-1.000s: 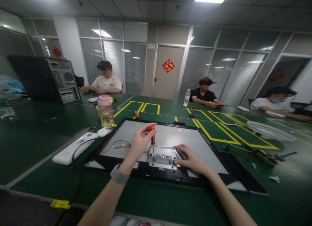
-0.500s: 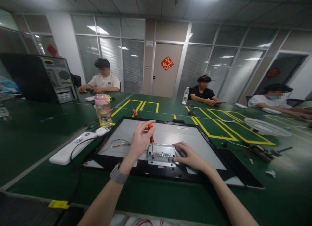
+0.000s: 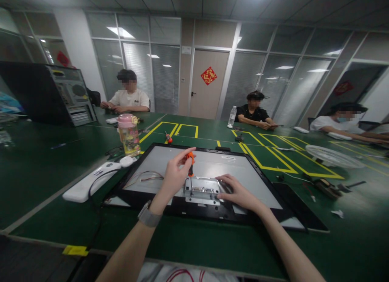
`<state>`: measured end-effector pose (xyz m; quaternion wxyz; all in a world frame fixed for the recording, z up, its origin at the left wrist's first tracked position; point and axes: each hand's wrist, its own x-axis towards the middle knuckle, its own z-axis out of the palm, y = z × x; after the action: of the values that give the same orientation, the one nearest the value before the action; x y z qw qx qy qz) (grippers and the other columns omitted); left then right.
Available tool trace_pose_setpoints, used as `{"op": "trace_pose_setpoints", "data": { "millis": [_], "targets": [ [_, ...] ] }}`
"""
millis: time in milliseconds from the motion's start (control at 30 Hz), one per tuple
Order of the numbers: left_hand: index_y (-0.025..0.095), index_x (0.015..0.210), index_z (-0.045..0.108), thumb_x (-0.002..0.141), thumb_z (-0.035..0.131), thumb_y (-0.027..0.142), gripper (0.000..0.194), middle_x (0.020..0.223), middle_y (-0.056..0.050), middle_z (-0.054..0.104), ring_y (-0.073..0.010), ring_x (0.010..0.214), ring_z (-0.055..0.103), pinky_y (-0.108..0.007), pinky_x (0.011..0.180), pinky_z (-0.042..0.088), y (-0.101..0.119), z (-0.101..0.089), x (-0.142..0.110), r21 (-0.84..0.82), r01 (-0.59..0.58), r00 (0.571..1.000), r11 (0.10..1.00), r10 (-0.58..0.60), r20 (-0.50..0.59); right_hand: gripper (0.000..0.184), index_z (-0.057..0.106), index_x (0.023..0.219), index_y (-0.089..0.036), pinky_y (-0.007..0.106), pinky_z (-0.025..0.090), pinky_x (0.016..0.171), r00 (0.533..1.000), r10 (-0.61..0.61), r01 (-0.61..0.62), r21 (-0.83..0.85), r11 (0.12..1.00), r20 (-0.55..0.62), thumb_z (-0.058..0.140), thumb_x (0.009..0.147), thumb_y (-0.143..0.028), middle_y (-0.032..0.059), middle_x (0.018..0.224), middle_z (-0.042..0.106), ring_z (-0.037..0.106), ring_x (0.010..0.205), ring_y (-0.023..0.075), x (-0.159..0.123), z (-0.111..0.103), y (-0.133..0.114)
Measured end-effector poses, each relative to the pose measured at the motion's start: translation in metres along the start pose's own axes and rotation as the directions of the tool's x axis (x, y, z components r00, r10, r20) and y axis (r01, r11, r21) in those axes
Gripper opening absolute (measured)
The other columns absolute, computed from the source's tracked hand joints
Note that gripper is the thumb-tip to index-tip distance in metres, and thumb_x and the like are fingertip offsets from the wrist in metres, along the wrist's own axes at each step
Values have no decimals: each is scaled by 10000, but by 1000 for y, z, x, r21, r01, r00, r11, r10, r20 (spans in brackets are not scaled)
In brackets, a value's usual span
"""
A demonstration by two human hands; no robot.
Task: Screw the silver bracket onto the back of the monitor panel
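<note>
My left hand (image 3: 176,172) pinches a screwdriver (image 3: 190,164) with an orange and black handle. Its shaft points down at the left part of a silver metal bracket (image 3: 202,200); the exact contact of the tip is too small to tell. With thumb and fingers bent around the bracket's right end, my right hand (image 3: 235,191) holds it. The bracket lies near the front edge of a flat display panel (image 3: 161,156), grey with a black frame. Thin wires (image 3: 148,173) rest on the panel, left of my left hand.
Left of the panel are a white power bank-like block (image 3: 88,184) with a black cable and a pink-lidded bottle (image 3: 129,136). A black computer case (image 3: 39,95) stands far left. Right lie a dark flat slab (image 3: 299,205) and a caliper-like tool (image 3: 328,189). Several people sit opposite.
The view has tilted down slightly. The orange part of the screwdriver handle shows a little differently between my left fingers. My right hand stays on the bracket.
</note>
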<state>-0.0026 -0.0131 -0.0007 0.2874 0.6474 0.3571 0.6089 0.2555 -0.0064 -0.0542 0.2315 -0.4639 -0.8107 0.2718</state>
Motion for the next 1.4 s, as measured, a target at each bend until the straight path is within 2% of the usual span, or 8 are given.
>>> {"op": "trace_pose_setpoints", "data": {
  "millis": [133,333,500,700,1000,1133,1233,1400],
  "targets": [
    [230,1066,717,815,639,267,266,895,-33,594,-147,821,579,-253,753,488,2,-1,-2,94,-102,994,990,104,-14,586,566,1276,-203,407,393,1051,1000,-5,5,-3,1000,-1,685,797,-519,103,1240,532,504,1172,278,0,-1,-1],
    [210,1211,647,865,509,217,373,975,-63,657,-163,867,611,-285,794,498,5,-1,-3,-3,-64,988,998,64,143,584,565,1279,-231,415,388,1060,1000,2,-2,-12,1000,-11,693,787,-518,93,1264,530,496,1194,286,-1,0,0],
    [234,1170,666,831,615,241,343,918,-44,614,-152,828,581,-276,772,499,3,0,-4,114,-172,980,978,159,117,595,566,1277,-223,416,370,1077,1000,3,-3,2,1000,-13,691,783,-529,98,1266,522,485,1207,287,-1,0,-1],
    [213,1236,628,846,536,171,403,1011,-73,674,-164,867,626,-293,797,521,6,-1,-4,83,-132,984,988,121,132,570,582,1253,-222,419,388,1054,1000,5,-5,9,1000,-9,704,777,-509,95,1250,525,497,1177,287,-1,0,-1],
    [228,1153,678,833,623,194,326,939,-39,655,-132,811,613,-253,759,529,7,-2,-4,192,-249,967,949,232,108,577,586,1251,-219,417,387,1053,1000,6,-6,13,1000,-9,700,777,-528,94,1239,522,492,1182,287,-2,-2,-5],
    [207,1103,680,827,634,204,280,931,-42,641,-128,802,613,-237,723,547,7,-3,-4,147,-208,978,967,209,9,573,580,1256,-220,411,392,1048,1000,5,-5,24,1000,-10,697,783,-523,93,1240,522,495,1180,285,-3,-2,-6],
    [190,1124,654,814,658,244,314,962,-53,646,-136,807,638,-239,703,569,4,2,-5,36,-115,991,993,117,-69,567,569,1271,-228,407,389,1052,1000,-8,8,9,1000,-7,695,792,-504,89,1256,510,488,1190,278,-3,-2,-3],
    [190,1153,630,806,673,291,364,1016,-66,647,-155,815,672,-219,615,593,-2,18,-13,-41,1,998,999,-3,-61,616,546,1300,-217,417,366,1078,1000,-21,21,-14,1000,-4,730,764,-460,97,1280,496,468,1219,283,-3,0,1]
  ]
}}
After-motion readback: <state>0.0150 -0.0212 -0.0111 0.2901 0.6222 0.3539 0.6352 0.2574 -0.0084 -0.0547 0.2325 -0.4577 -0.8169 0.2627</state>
